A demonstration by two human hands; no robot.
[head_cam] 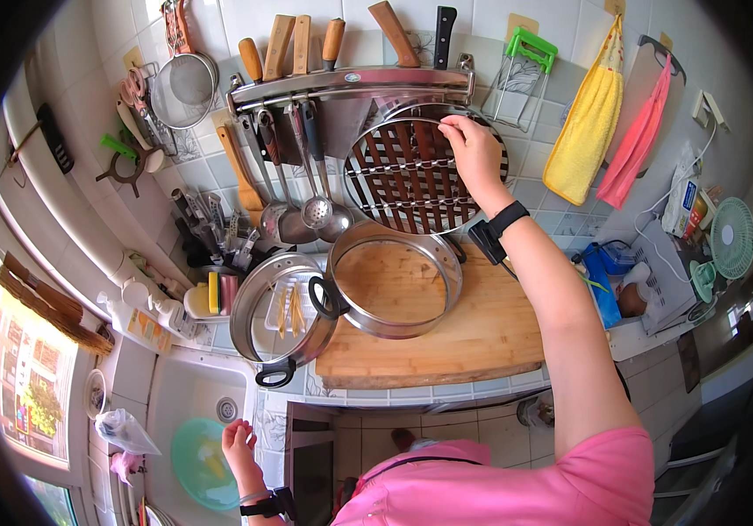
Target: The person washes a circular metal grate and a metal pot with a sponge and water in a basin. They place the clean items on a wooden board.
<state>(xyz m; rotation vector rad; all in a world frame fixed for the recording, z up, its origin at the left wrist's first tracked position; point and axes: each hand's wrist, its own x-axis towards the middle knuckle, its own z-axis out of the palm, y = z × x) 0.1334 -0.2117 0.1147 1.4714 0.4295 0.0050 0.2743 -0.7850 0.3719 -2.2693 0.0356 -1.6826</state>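
Observation:
My right hand (471,151) pinches the upper rim of a round steel-edged rack (409,177) with crossing brown slats and thin metal bars, tilted up near the tiled wall. Behind it, a second steel rim partly shows. Below lies a steel steamer ring (396,332) with black handles on a wooden cutting board (481,329); wood shows through its middle. Another steel steamer ring (245,329) sits to its left, with a white tray (277,309) of thin yellowish strips visible inside. Over the sink, my left hand (241,447) has loosely curled fingers and no visible object, beside a green basin (185,454).
Knives stand in a steel wall rack (350,79), with ladles (333,223) hanging beneath. A yellow towel (583,125) hangs at right. Sponges (213,296) and bottles (175,319) line the left counter. The white sink (179,381) is at lower left; a small fan (733,240) stands far right.

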